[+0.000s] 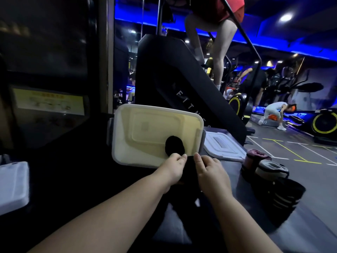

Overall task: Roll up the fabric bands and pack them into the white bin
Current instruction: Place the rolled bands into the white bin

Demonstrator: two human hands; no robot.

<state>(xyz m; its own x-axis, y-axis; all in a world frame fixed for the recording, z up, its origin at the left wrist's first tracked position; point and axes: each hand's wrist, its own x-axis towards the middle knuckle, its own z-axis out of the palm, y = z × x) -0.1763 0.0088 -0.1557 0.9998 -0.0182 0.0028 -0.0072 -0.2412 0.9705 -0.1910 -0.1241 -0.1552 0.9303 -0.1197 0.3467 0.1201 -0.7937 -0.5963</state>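
Pinching soft, likely light black band (pixel 190 172) by its top edge, left hand (pixel 175 168) and right hand (pixel 211 170) fingers clamped, at near rim of white bin (pixel 125 143).

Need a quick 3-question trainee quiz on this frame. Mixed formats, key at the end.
1. True or false: the white bin already holds one black roll.
2. Multiple choice: the white lid lies A) on the bin, B) flat just right of the bin, C) in a hand.
3. Fill in: the left hand and the right hand both pinch a fabric band at the bin's near rim; its colour is ___.

Key: 1 true; 2 B; 3 black.
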